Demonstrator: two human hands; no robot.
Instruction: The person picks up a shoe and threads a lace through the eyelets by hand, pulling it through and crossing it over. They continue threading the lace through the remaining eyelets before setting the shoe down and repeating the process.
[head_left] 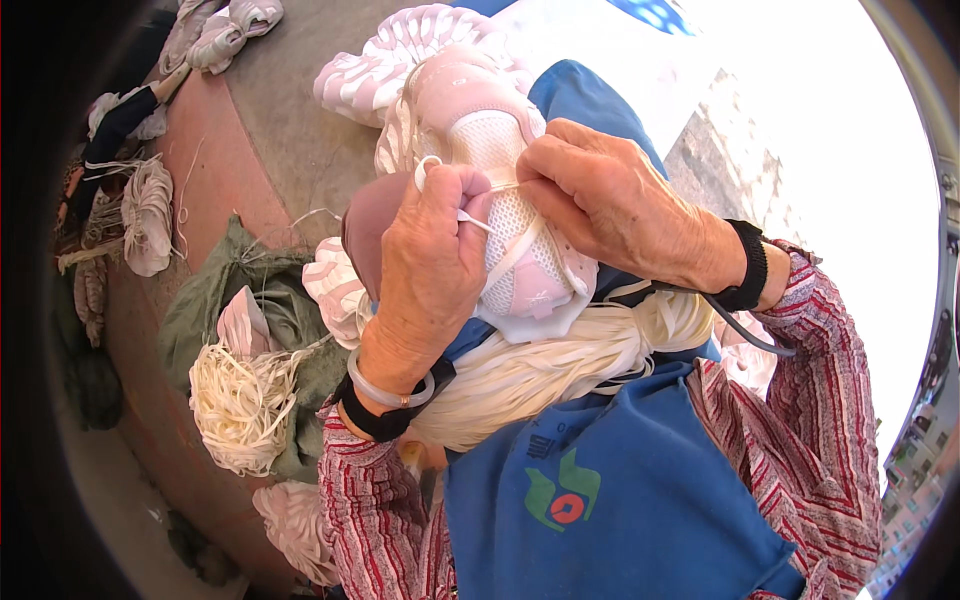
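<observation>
A pink and white shoe [520, 225] with a mesh tongue lies over my lap, its far end turned away from me. My left hand [430, 265] is closed in a pinch at the left side of the tongue, gripping a white shoelace [475, 221] whose loop and end stick out of the fingers. At the opposite side, my right hand [620, 205] has thumb and finger pinched together on the lace where it crosses the tongue; the fingertips are partly hidden. A thick bundle of cream laces [550, 375] rests across my blue apron [650, 480], just below the shoe.
Stacked pink and white shoe pieces [430, 35] lie beyond the shoe. To the left are a green sack [195, 300], a loose bunch of cream laces [240, 415] and more pink pieces [300, 525]. Another person's dark sleeve [120, 125] shows at upper left, near a lace bundle [148, 215].
</observation>
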